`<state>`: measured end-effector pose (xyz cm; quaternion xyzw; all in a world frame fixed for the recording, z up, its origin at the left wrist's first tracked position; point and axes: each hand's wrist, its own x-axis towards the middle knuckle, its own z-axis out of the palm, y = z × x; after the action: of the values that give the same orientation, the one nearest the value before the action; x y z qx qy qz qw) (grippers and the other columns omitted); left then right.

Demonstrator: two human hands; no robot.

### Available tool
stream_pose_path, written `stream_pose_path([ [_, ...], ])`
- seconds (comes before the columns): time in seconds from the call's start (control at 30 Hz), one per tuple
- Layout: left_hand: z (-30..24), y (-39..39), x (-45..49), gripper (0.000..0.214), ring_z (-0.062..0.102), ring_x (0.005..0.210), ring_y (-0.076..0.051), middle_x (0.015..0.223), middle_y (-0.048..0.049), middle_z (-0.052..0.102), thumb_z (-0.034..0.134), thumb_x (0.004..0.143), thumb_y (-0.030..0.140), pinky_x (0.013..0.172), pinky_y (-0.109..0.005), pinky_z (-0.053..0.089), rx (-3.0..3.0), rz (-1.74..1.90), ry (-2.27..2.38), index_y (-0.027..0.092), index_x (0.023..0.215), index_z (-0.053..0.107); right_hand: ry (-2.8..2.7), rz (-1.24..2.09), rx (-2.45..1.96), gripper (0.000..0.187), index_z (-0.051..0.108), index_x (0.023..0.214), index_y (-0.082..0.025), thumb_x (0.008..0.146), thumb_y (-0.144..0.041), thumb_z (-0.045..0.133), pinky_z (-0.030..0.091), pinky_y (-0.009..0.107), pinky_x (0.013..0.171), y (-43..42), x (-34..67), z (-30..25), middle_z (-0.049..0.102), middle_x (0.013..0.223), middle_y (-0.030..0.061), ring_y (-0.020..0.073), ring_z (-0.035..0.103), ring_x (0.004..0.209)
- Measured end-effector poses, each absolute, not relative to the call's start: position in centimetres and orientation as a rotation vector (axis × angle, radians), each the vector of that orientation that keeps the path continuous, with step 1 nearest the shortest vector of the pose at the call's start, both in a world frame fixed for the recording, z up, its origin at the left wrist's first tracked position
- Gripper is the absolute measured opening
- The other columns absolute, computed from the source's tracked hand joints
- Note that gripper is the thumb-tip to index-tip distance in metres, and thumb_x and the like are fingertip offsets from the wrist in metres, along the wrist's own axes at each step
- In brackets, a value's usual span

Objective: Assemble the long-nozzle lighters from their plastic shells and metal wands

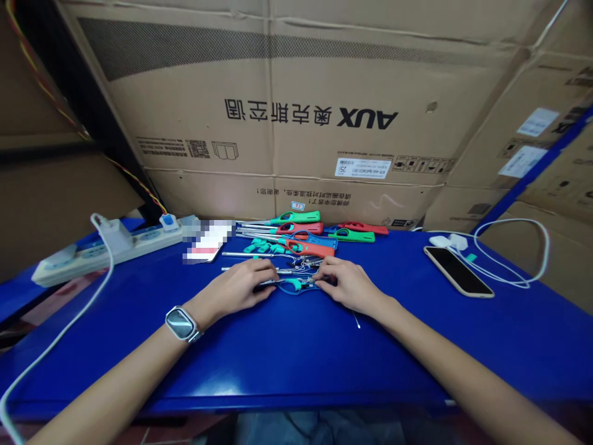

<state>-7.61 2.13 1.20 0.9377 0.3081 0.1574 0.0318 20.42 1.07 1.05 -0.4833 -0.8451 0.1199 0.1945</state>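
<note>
An opened blue lighter shell (290, 292) lies between my hands, with a teal trigger (293, 283) and small inner parts in it. My left hand (248, 283) is closed around the metal nozzle side of this lighter. At its other end, my right hand (347, 281) pinches the lighter's handle, largely hidden by the fingers. Just beyond my hands are metal nozzle rods (245, 254) with thin white wires. Behind these, several long-nozzle lighters rest in a pile, among them an orange lighter (317, 248) and a green lighter (299, 217). Loose teal triggers (259, 247) lie beside them.
A phone (458, 272) and a white cable (542, 272) lie on the blue table (296, 364) at right. The power strip (152, 235) is at left, near a blurred white object (213, 238). A cardboard wall (296, 80) closes off the back.
</note>
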Motion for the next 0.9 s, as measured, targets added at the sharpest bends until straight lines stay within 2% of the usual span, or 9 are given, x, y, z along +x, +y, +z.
stream_pose_path([
  [0.27, 1.04, 2.70, -7.78, 0.021, 0.064, 0.091, -0.017, 0.103, -0.0066, 0.065, 0.048, 0.098, 0.024, 0.085, -0.029, 0.050, 2.685, 0.516, 0.906, 0.019, 0.101, 0.068, -2.385, 0.331, -1.367, 0.009, 0.071, 0.090, -0.026, 0.087, -0.021, 0.064, 0.036, 0.024, 0.063, 0.97, 20.49, 1.48, 0.068, 0.099, -0.0022, 0.0124, 0.062, 0.077],
  [0.37, 1.15, 2.74, -7.87, 0.017, 0.064, 0.087, -0.017, 0.099, -0.0057, 0.067, 0.055, 0.094, 0.024, 0.081, -0.029, 0.050, 2.602, 0.517, 0.991, 0.018, 0.105, 0.067, -2.382, 0.330, -1.372, 0.010, 0.071, 0.090, -0.026, 0.087, -0.021, 0.063, 0.037, 0.025, 0.064, 0.99, 20.58, 1.46, 0.069, 0.100, -0.0022, 0.0132, 0.063, 0.079],
  [0.47, 1.32, 2.61, -7.95, 0.015, 0.064, 0.084, -0.018, 0.095, -0.0051, 0.069, 0.061, 0.089, 0.024, 0.077, -0.029, 0.050, 2.568, 0.505, 1.056, 0.018, 0.101, 0.068, -2.377, 0.324, -1.363, 0.010, 0.071, 0.090, -0.026, 0.087, -0.022, 0.063, 0.039, 0.025, 0.066, 1.06, 20.66, 1.36, 0.069, 0.100, -0.0019, 0.0140, 0.064, 0.081],
  [0.7, 1.09, 2.79, -8.08, 0.021, 0.064, 0.085, -0.018, 0.098, -0.0066, 0.068, 0.052, 0.095, 0.023, 0.081, -0.030, 0.049, 2.593, 0.530, 0.968, 0.018, 0.102, 0.071, -2.399, 0.313, -1.368, 0.011, 0.072, 0.091, -0.025, 0.087, -0.021, 0.062, 0.040, 0.027, 0.067, 1.07, 20.59, 1.50, 0.069, 0.099, 0.0006, 0.0153, 0.064, 0.080],
  [0.9, 1.23, 2.60, -8.11, 0.023, 0.065, 0.087, -0.018, 0.100, -0.0069, 0.067, 0.050, 0.097, 0.021, 0.079, -0.028, 0.049, 2.698, 0.436, 0.970, 0.018, 0.099, 0.072, -2.403, 0.313, -1.387, 0.010, 0.072, 0.088, -0.025, 0.086, -0.021, 0.063, 0.039, 0.026, 0.064, 1.02, 20.56, 1.63, 0.068, 0.098, -0.0012, 0.0141, 0.064, 0.078],
])
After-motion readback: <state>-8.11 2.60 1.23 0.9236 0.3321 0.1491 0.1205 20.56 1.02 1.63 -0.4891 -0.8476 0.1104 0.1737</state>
